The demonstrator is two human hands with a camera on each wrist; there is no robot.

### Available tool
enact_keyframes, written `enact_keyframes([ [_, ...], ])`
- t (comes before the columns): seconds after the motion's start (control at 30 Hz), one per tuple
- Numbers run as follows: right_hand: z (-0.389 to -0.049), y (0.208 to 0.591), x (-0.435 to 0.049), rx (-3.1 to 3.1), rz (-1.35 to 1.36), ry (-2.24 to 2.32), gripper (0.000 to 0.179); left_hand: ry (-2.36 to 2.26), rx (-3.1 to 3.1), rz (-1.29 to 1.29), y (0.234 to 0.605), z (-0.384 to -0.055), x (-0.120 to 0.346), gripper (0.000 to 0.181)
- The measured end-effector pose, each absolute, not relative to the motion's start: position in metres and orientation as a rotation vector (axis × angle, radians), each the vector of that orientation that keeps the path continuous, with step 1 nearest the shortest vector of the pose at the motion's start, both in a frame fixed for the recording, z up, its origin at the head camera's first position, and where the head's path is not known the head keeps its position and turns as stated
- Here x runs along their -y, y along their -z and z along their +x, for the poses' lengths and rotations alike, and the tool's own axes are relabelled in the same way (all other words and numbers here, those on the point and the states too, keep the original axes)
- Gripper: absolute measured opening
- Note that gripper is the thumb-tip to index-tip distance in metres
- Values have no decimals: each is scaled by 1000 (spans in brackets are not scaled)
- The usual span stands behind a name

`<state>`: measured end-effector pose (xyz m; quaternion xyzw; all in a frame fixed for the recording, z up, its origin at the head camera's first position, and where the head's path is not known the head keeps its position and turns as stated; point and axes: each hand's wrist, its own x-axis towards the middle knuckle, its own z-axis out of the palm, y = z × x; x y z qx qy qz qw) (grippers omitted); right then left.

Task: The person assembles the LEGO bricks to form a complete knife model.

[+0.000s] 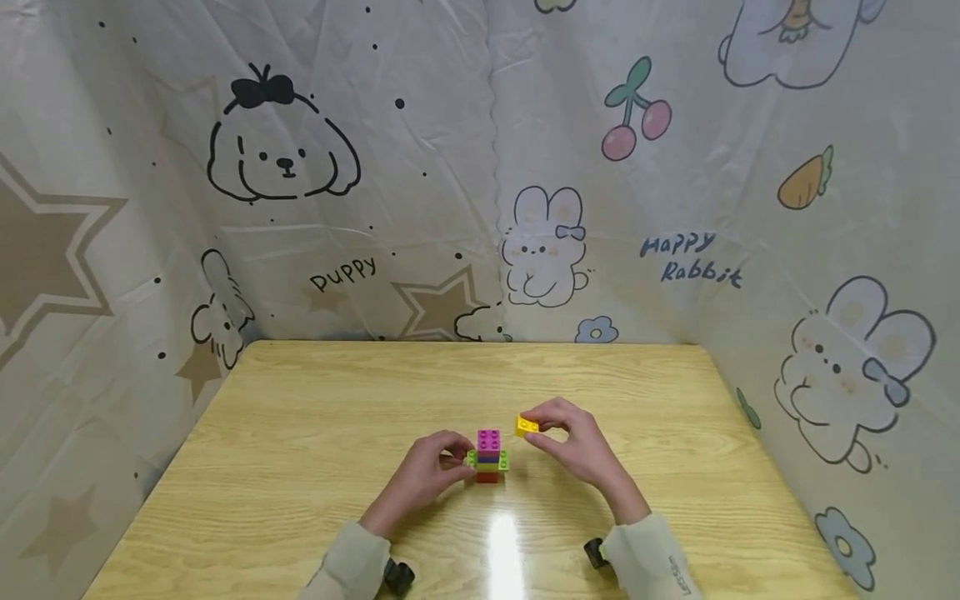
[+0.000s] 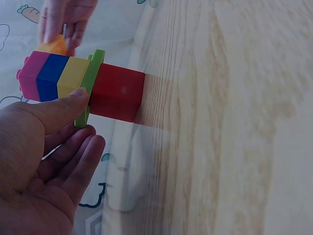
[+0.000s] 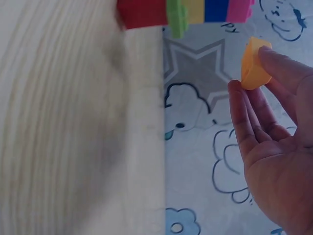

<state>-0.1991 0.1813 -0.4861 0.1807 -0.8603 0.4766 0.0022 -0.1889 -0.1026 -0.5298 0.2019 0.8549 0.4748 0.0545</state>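
A tower of toy bricks (image 1: pixel 488 440) stands upright on the table. From the bottom it runs red (image 2: pixel 118 93), a wider green piece (image 2: pixel 93 73), yellow, blue and pink, with studs on top. My left hand (image 1: pixel 430 473) holds it at one end of the green piece, its thumb also against the yellow brick (image 2: pixel 72 74). To the right of the tower, my right hand (image 1: pixel 573 442) pinches a loose yellow brick (image 1: pixel 527 427) between thumb and fingers. That brick is raised off the table, apart from the tower, near the height of the pink brick (image 3: pixel 239 10).
The wooden table (image 1: pixel 337 392) extends around both hands and shows a bright reflection near the front. A printed curtain (image 1: pixel 420 167) with cartoon animals hangs behind the table and along both sides. Small black devices (image 1: pixel 399 577) sit at both wrists.
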Motion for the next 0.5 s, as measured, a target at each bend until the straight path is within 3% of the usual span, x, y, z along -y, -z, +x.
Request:
enact_keyframes([
  [0.5,-188,468,-152,2620,769,-1428,25,-1450,-2584,585,529,-188,103,25],
])
